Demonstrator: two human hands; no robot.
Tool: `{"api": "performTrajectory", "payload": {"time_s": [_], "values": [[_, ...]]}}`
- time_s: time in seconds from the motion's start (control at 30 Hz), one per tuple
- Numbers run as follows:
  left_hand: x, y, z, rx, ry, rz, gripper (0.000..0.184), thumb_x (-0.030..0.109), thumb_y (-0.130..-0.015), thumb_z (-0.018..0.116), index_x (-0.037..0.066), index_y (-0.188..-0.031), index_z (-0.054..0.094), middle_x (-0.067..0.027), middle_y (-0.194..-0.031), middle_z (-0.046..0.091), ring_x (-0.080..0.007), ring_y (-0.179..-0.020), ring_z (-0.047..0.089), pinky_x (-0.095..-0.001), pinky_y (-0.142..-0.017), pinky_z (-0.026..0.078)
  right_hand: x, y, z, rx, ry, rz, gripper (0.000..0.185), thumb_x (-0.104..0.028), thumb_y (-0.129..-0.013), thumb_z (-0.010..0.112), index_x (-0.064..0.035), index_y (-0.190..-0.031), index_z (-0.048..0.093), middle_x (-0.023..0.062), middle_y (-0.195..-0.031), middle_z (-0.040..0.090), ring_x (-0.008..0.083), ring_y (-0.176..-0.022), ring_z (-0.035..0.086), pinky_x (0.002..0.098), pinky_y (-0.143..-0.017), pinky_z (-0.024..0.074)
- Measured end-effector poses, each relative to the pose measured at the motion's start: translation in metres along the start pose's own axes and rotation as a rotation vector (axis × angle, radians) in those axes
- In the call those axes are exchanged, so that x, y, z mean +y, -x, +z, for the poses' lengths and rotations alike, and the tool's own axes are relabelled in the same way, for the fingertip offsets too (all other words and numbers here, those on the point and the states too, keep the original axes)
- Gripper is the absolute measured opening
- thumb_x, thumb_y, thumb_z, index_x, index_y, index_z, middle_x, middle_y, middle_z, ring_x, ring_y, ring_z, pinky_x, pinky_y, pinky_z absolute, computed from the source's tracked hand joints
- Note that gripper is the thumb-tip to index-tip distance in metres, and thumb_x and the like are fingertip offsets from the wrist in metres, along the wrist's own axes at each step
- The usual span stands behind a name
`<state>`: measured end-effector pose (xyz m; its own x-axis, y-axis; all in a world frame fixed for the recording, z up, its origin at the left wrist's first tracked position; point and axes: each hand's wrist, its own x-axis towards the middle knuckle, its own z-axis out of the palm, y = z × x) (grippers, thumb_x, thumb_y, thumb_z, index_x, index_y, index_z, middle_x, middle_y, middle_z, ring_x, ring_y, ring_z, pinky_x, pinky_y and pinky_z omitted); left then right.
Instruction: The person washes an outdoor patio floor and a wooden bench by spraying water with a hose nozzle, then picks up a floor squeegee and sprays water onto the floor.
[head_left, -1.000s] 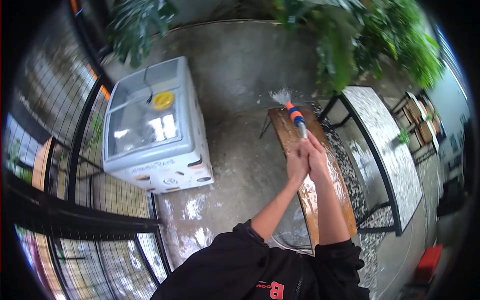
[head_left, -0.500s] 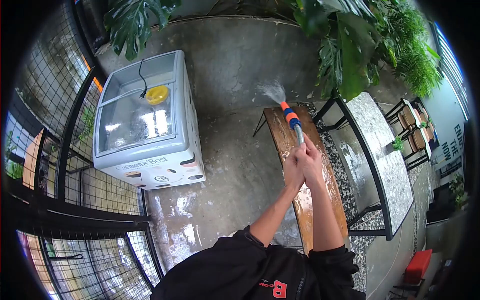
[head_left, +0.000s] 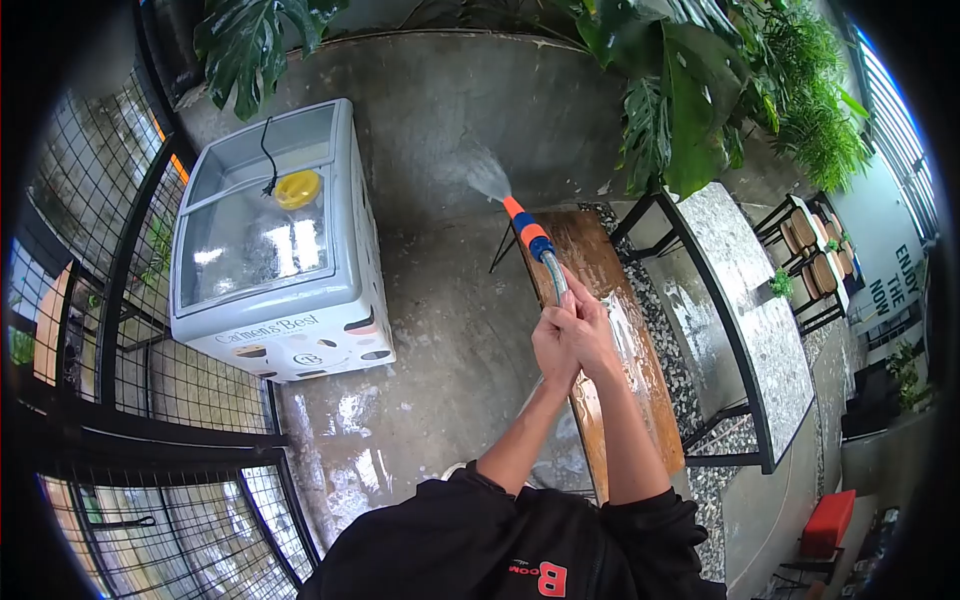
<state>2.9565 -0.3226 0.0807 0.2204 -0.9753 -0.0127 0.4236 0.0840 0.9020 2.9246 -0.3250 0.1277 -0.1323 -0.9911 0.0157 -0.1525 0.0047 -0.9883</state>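
Both hands are wrapped round a clear braided hose (head_left: 555, 272), one against the other. My left hand (head_left: 553, 348) is closed lower on it, and my right hand (head_left: 593, 328) closes around it from the right. At the hose's end is an orange and blue spray nozzle (head_left: 528, 230), pointing up and to the left. A fan of water (head_left: 487, 177) sprays from its tip toward the grey concrete wall (head_left: 430, 110). Beneath the hose and hands stands a wet wooden bench (head_left: 640, 375).
A white chest freezer (head_left: 285, 335) with a yellow bowl-like object (head_left: 297, 189) and a black cord on its glass lid stands at left. To the right is a speckled-top table (head_left: 775, 350). Large leaves (head_left: 700, 110) hang above. Wet concrete floor (head_left: 450, 330) lies between freezer and bench.
The nozzle and both hands have swung left, and the spray now lands further left along the wall. The whole view has shifted slightly. Both hands keep their hold on the hose.
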Motion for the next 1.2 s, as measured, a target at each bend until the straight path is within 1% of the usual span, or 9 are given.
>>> {"api": "performTrajectory", "payload": {"time_s": [0.17, 0.23, 0.33, 0.47, 0.57, 0.77, 0.9, 1.03, 1.2], "values": [[0.007, 0.000, -0.004, 0.053, 0.026, 0.085, 0.034, 0.033, -0.081, 0.047, 0.001, -0.079, 0.058, -0.0048, -0.061, 0.056, -0.0071, -0.059, 0.049, -0.0235, -0.051, 0.039, -0.002, 0.004, 0.008, -0.013, -0.094, 0.009, 0.059, -0.003, -0.064, 0.054, -0.0066, -0.120, 0.038, -0.0056, -0.067, 0.041, 0.0034, -0.059, 0.038, 0.0160, -0.055, 0.0331], [0.010, 0.001, -0.006, 0.061, 0.027, 0.104, 0.034, 0.033, -0.081, 0.047, 0.001, -0.081, 0.058, -0.0056, -0.062, 0.057, -0.0074, -0.059, 0.050, -0.0237, -0.050, 0.039, -0.001, 0.005, 0.007, -0.062, -0.120, 0.028, 0.058, -0.005, -0.065, 0.055, -0.0029, -0.120, 0.037, -0.0027, -0.073, 0.047, 0.0048, -0.065, 0.043, 0.0175, -0.060, 0.0370], [0.011, 0.003, -0.009, 0.084, -0.033, 0.160, 0.034, 0.034, -0.080, 0.048, 0.001, -0.081, 0.057, -0.0064, -0.061, 0.056, -0.0078, -0.059, 0.050, -0.0245, -0.049, 0.039, -0.003, 0.008, 0.011, -0.063, -0.131, -0.021, 0.060, -0.001, -0.065, 0.054, -0.0066, -0.122, 0.035, -0.0063, -0.067, 0.042, 0.0018, -0.059, 0.038, 0.0144, -0.055, 0.0331], [0.008, 0.005, -0.010, 0.085, -0.016, 0.181, 0.034, 0.034, -0.080, 0.049, 0.001, -0.080, 0.057, -0.0071, -0.060, 0.056, -0.0076, -0.059, 0.050, -0.0245, -0.048, 0.039, -0.007, 0.013, 0.012, -0.074, -0.194, -0.036, 0.060, -0.002, -0.065, 0.054, -0.0067, -0.121, 0.036, -0.0065, -0.068, 0.042, 0.0019, -0.059, 0.038, 0.0145, -0.055, 0.0330], [0.006, 0.006, -0.013, 0.076, -0.011, 0.167, 0.033, 0.033, -0.080, 0.049, 0.001, -0.079, 0.057, -0.0070, -0.061, 0.056, -0.0071, -0.060, 0.050, -0.0242, -0.049, 0.039, -0.007, 0.014, 0.011, -0.080, -0.135, -0.037, 0.058, -0.006, -0.065, 0.055, -0.0040, -0.120, 0.037, -0.0030, -0.073, 0.047, 0.0042, -0.064, 0.042, 0.0170, -0.060, 0.0368], [0.010, 0.012, -0.016, 0.075, -0.010, 0.141, 0.031, 0.031, -0.081, 0.048, 0.001, -0.084, 0.056, -0.0056, -0.062, 0.056, -0.0062, -0.061, 0.048, -0.0235, -0.050, 0.039, -0.004, 0.018, 0.015, -0.043, -0.060, -0.044, 0.056, -0.003, -0.064, 0.053, -0.0061, -0.119, 0.040, -0.0046, -0.070, 0.044, 0.0033, -0.060, 0.039, 0.0162, -0.055, 0.0339], [0.010, 0.015, -0.020, 0.047, 0.029, 0.118, 0.030, 0.029, -0.082, 0.048, 0.001, -0.089, 0.056, -0.0038, -0.066, 0.055, -0.0058, -0.065, 0.048, -0.0223, -0.054, 0.039, -0.010, 0.024, 0.018, -0.040, -0.009, -0.020, 0.055, -0.005, -0.063, 0.053, -0.0050, -0.117, 0.042, -0.0045, -0.070, 0.045, 0.0038, -0.060, 0.039, 0.0166, -0.055, 0.0334], [0.013, 0.018, -0.022, 0.049, 0.043, 0.094, 0.030, 0.028, -0.082, 0.047, 0.001, -0.088, 0.055, -0.0034, -0.070, 0.055, -0.0060, -0.067, 0.048, -0.0220, -0.056, 0.039, -0.010, 0.024, 0.019, -0.055, 0.033, 0.009, 0.052, -0.007, -0.063, 0.052, -0.0043, -0.114, 0.044, -0.0040, -0.068, 0.044, 0.0045, -0.060, 0.038, 0.0173, -0.054, 0.0332], [0.008, 0.019, -0.026, 0.035, 0.007, 0.149, 0.030, 0.028, -0.083, 0.045, 0.000, -0.089, 0.054, -0.0038, -0.070, 0.055, -0.0067, -0.067, 0.048, -0.0226, -0.056, 0.039, -0.010, 0.028, 0.022, -0.054, 0.119, -0.016, 0.050, -0.007, -0.064, 0.052, -0.0051, -0.113, 0.046, -0.0035, -0.066, 0.042, 0.0046, -0.060, 0.038, 0.0177, -0.055, 0.0330]]}}
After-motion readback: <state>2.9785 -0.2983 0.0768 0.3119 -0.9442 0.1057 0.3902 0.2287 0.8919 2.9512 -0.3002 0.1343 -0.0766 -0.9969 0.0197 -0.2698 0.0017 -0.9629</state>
